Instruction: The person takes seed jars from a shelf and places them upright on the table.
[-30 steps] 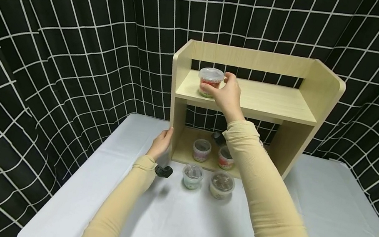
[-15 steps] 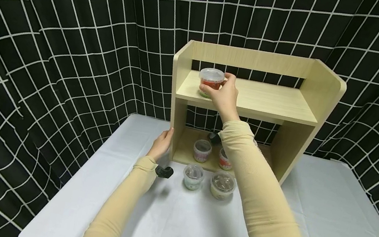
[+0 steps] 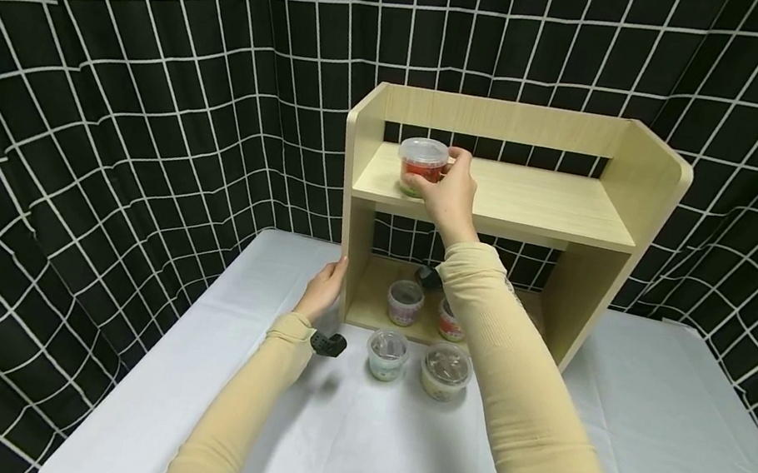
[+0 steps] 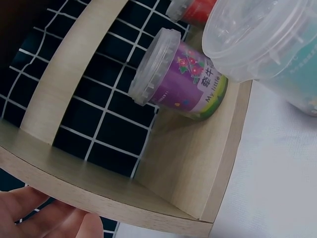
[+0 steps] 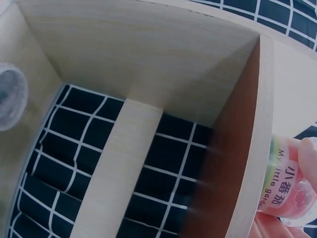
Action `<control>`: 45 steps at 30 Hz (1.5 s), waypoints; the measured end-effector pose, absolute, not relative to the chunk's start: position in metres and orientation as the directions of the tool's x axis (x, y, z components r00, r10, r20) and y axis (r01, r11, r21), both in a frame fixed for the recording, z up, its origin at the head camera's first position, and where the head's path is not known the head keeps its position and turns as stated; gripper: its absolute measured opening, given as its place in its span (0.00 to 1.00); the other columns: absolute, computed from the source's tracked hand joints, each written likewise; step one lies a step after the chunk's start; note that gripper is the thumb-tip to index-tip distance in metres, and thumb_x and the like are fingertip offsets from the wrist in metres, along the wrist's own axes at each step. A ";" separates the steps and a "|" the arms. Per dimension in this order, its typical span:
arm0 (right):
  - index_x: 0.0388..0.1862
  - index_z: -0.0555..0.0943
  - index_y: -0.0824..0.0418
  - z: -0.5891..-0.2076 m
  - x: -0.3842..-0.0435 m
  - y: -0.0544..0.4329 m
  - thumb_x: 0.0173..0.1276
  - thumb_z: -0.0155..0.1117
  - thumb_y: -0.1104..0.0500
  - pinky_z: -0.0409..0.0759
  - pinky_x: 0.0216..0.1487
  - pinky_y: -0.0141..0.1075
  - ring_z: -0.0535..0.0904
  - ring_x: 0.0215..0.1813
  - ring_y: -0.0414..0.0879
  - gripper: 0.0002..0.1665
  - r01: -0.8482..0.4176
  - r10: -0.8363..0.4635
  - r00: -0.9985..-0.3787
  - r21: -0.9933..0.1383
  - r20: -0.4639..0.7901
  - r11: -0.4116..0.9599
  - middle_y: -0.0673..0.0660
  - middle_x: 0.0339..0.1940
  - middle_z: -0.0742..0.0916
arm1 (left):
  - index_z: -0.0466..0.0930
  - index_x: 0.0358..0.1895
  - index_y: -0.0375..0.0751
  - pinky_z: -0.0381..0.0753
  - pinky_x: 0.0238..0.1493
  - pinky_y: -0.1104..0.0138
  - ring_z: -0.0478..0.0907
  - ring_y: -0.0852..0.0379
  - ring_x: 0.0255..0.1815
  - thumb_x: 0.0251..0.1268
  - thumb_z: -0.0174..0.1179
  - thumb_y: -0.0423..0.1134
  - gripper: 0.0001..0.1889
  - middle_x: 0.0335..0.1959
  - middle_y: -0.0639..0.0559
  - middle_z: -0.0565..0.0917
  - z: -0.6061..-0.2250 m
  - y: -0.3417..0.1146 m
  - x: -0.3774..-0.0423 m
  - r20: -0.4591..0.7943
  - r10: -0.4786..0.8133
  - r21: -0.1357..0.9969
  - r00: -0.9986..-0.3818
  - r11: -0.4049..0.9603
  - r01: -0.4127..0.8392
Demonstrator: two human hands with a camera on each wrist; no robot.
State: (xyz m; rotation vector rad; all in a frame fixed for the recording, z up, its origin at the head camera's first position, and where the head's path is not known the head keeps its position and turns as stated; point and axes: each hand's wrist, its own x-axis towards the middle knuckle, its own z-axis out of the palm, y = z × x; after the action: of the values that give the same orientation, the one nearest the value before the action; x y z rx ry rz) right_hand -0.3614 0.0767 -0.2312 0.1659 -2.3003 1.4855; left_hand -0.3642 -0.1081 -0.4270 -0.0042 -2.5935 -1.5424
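Observation:
A clear-lidded plastic tub with a red label (image 3: 422,168) stands at the left end of the upper board of a wooden shelf (image 3: 538,199). My right hand (image 3: 452,200) grips it from the right side, thumb in front. In the right wrist view, this tub (image 5: 283,179) shows just past the board's edge, with fingertips around it. Low on the outside of the shelf's left side panel (image 3: 349,231) rests my left hand (image 3: 322,287), fingers extended. The left wrist view shows those fingers (image 4: 59,218) behind the panel edge, holding no tub.
In the lower compartment stand a purple-labelled tub (image 3: 404,304) and a red one (image 3: 450,325), partly behind my right sleeve. In front, on the white tablecloth (image 3: 377,464), are a teal tub (image 3: 386,358) and a pale-yellow tub (image 3: 444,375). Gridded black cloth (image 3: 151,61) surrounds the table.
My right forearm has shifted slightly left, covering more of the lower red tub. The held tub and my left hand stay nearly in place.

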 end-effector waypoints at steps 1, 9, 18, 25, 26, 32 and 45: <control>0.65 0.58 0.62 -0.231 -0.361 0.077 0.56 0.71 0.57 0.72 0.54 0.40 0.71 0.57 0.52 0.43 -0.307 0.114 -0.915 -0.850 0.388 0.429 0.64 0.56 0.75 | 0.65 0.65 0.37 0.61 0.62 0.52 0.63 0.40 0.63 0.71 0.30 0.62 0.35 0.62 0.39 0.69 -0.427 -0.108 -0.364 0.107 -0.060 0.875 -0.992 0.480 0.065; 0.64 0.58 0.63 -0.232 -0.361 0.076 0.56 0.71 0.58 0.72 0.54 0.39 0.72 0.56 0.52 0.43 -0.307 0.120 -0.914 -0.856 0.387 0.417 0.64 0.54 0.76 | 0.66 0.65 0.38 0.61 0.62 0.53 0.63 0.41 0.63 0.71 0.31 0.63 0.35 0.62 0.40 0.70 -0.429 -0.109 -0.366 0.106 -0.062 0.876 -0.992 0.479 0.063; 0.63 0.60 0.62 -0.235 -0.360 0.080 0.55 0.72 0.56 0.73 0.50 0.38 0.75 0.50 0.49 0.42 -0.367 0.147 -0.875 -0.830 0.461 0.419 0.62 0.48 0.79 | 0.65 0.65 0.38 0.61 0.62 0.53 0.63 0.40 0.63 0.71 0.31 0.62 0.35 0.62 0.40 0.69 -0.430 -0.108 -0.366 0.111 -0.060 0.872 -0.992 0.484 0.068; 0.62 0.62 0.63 -0.234 -0.353 0.087 0.53 0.74 0.57 0.75 0.47 0.36 0.77 0.45 0.49 0.42 -0.490 0.100 -0.806 -0.752 0.583 0.441 0.62 0.43 0.80 | 0.65 0.65 0.37 0.62 0.61 0.53 0.65 0.40 0.62 0.71 0.30 0.63 0.35 0.60 0.39 0.71 -0.428 -0.107 -0.365 0.112 -0.058 0.871 -0.992 0.487 0.070; 0.62 0.62 0.63 -0.234 -0.352 0.088 0.53 0.74 0.57 0.75 0.47 0.36 0.77 0.45 0.49 0.42 -0.499 0.096 -0.801 -0.749 0.590 0.436 0.62 0.43 0.80 | 0.65 0.65 0.37 0.63 0.61 0.53 0.65 0.40 0.61 0.71 0.30 0.63 0.35 0.60 0.39 0.71 -0.428 -0.107 -0.365 0.112 -0.058 0.871 -0.992 0.486 0.070; 0.61 0.64 0.64 -0.239 -0.342 0.093 0.51 0.75 0.59 0.75 0.51 0.33 0.79 0.48 0.50 0.42 -0.573 0.083 -0.766 -0.736 0.637 0.361 0.63 0.45 0.81 | 0.65 0.65 0.36 0.62 0.61 0.52 0.64 0.40 0.62 0.71 0.30 0.62 0.36 0.61 0.38 0.70 -0.430 -0.108 -0.364 0.111 -0.059 0.876 -0.992 0.477 0.069; 0.62 0.63 0.68 -0.273 -0.294 0.112 0.52 0.73 0.66 0.74 0.53 0.36 0.77 0.52 0.54 0.41 -0.670 0.028 -0.716 -0.698 0.697 0.253 0.67 0.49 0.80 | 0.67 0.63 0.35 0.61 0.62 0.53 0.63 0.40 0.63 0.72 0.33 0.61 0.34 0.62 0.38 0.69 -0.432 -0.105 -0.366 0.122 -0.088 0.898 -0.989 0.434 0.072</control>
State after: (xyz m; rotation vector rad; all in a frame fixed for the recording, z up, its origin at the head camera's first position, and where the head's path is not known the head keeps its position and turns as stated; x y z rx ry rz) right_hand -0.2935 0.1115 -0.2728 0.5817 -1.9319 1.5098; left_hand -0.3661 -0.1053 -0.4324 0.0134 -2.5300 -1.5955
